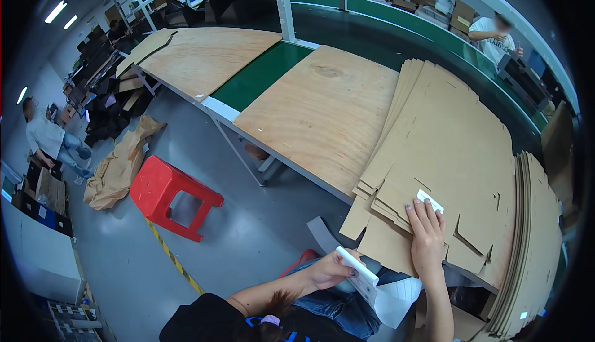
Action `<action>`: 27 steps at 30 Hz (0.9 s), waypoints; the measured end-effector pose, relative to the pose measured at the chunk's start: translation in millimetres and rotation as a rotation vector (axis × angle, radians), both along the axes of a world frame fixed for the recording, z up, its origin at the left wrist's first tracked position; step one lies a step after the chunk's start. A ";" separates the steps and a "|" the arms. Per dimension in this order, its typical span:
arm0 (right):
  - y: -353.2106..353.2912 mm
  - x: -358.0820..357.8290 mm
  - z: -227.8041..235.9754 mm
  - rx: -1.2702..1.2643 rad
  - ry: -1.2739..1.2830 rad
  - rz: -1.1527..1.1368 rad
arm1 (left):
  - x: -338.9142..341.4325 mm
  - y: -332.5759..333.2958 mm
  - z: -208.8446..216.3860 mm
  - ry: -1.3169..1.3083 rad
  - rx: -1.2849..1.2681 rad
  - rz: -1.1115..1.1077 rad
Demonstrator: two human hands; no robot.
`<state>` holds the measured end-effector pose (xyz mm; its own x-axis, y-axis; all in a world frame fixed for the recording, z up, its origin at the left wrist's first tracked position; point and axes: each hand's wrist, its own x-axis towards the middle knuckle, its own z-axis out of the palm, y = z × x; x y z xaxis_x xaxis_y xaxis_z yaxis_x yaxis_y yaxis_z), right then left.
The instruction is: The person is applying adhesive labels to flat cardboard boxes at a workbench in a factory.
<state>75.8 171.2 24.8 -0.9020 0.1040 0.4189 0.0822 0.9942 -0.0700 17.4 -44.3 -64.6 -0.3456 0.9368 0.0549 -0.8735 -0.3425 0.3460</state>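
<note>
My left hand (pixel 331 270) is closed around a white roll of labels (pixel 357 266) held over my lap. A loose white strip (pixel 396 302) hangs from it toward my knees. To the right, my right hand (pixel 427 239) lies with fingers stretched out on flat cut cardboard sheets (pixel 458 137). Its fingertips touch a small white label (pixel 430 200) on the top sheet, covering part of it. The sheets are fanned in a loose stack on the bench, slots and flaps cut into their near edges.
More cardboard sheets (pixel 534 236) stand in a tight row at the right. Plywood boards (pixel 322 100) cover the bench beside a green belt (pixel 260 75). A red stool (pixel 152 187) and crumpled brown paper (pixel 121 171) are on the floor at left. Other people work farther off.
</note>
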 end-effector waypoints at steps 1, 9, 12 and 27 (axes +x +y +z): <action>-1.3 0.4 1.1 0.017 0.005 0.006 | 0.5 0.3 -3.8 -0.006 0.047 -0.003; 7.6 -4.2 25.4 -0.028 0.016 0.006 | -12.1 -8.9 18.6 0.302 -0.311 -0.087; 20.1 -8.0 32.2 -0.076 0.022 0.016 | -12.5 -11.6 15.5 0.371 -0.377 -0.121; -24.6 56.7 88.7 -0.512 -0.357 0.422 | 1.3 10.6 66.2 0.908 -0.382 -0.038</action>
<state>132.5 146.6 113.6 -0.9803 -0.1779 0.0858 -0.1947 0.7967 -0.5722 18.7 -33.6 1.5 -0.2908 0.9565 -0.0243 -0.2293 -0.0450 0.9723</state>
